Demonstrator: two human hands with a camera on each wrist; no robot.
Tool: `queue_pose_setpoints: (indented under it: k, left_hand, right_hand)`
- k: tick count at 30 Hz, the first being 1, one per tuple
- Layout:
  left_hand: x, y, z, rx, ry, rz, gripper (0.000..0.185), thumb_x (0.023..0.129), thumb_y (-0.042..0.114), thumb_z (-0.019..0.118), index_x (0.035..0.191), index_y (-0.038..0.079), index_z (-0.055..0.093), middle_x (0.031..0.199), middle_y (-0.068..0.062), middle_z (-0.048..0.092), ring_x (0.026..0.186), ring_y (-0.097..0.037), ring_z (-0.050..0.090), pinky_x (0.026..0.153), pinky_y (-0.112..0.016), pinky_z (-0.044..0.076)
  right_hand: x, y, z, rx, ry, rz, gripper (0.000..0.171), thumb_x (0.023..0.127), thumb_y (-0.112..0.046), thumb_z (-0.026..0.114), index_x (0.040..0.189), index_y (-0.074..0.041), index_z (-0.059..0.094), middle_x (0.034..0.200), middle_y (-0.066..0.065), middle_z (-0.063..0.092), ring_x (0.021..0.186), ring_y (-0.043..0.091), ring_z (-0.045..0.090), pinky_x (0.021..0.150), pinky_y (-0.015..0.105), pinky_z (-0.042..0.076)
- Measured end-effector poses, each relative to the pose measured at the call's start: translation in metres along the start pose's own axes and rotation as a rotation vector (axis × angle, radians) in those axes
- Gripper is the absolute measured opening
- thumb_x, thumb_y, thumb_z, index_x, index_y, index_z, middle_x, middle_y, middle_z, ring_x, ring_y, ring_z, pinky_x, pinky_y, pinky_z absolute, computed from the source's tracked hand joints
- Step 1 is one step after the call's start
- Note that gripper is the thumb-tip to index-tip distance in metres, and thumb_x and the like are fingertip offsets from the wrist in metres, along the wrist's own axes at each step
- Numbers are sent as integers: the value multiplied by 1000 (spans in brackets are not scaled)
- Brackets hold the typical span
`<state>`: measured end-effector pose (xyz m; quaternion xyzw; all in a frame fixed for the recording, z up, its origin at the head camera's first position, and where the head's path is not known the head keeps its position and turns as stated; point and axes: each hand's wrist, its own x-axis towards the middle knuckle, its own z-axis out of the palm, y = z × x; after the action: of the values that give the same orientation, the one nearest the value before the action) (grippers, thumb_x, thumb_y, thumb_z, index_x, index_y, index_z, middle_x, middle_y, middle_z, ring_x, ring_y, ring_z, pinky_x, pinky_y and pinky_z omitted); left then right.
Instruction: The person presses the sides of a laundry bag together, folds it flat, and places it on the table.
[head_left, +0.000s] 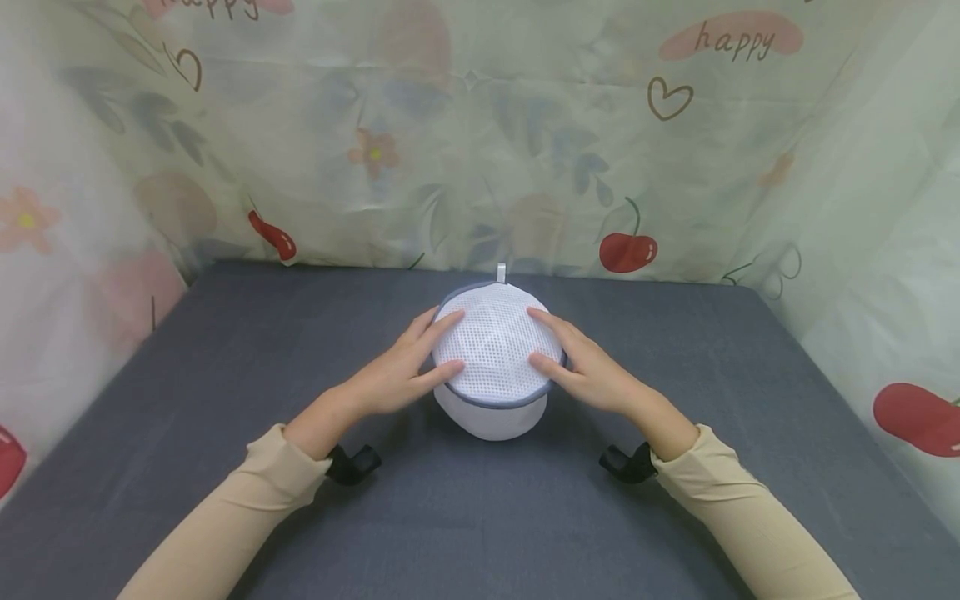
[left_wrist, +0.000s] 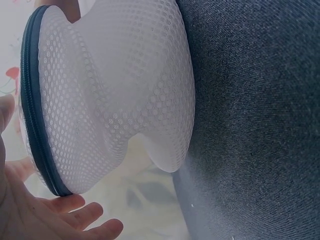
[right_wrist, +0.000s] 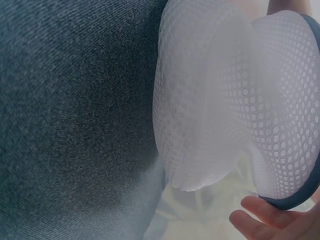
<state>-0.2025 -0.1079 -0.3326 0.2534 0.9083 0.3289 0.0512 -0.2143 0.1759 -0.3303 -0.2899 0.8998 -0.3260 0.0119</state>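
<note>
A round white mesh laundry bag (head_left: 495, 350) stands upright on the dark grey tabletop, near its middle. A blue-grey zipped edge (left_wrist: 32, 100) runs around its top, and a small pale tab (head_left: 501, 272) sticks out at the back. My left hand (head_left: 405, 367) rests on the left side of the lid, thumb and a finger on the mesh, other fingers spread by the zipped edge. Opposite it, my right hand (head_left: 588, 362) touches the lid's right side with thumb and forefinger extended. In both wrist views the mesh side wall (right_wrist: 200, 100) is creased inward below the edge.
The dark grey cloth-covered table (head_left: 480, 517) spreads all around the bag. A pale patterned curtain (head_left: 465, 167) hangs behind it and at both sides. Black wrist mounts (head_left: 352, 464) sit under both forearms, just above the table.
</note>
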Motion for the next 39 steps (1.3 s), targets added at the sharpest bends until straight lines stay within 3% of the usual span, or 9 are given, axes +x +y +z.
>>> queue_pose_setpoints:
  k: [39]
  left_hand:
    - [1,-6,3,8,-16,-1,69,93,45,50,150,26,16,156,-17,8,144,-37,14,110,-60,22]
  right_hand:
    - [-1,1,2,13,-63,67,66,94,-35,52,149,-19,19,153,12,25,141,29,26,112,54,24]
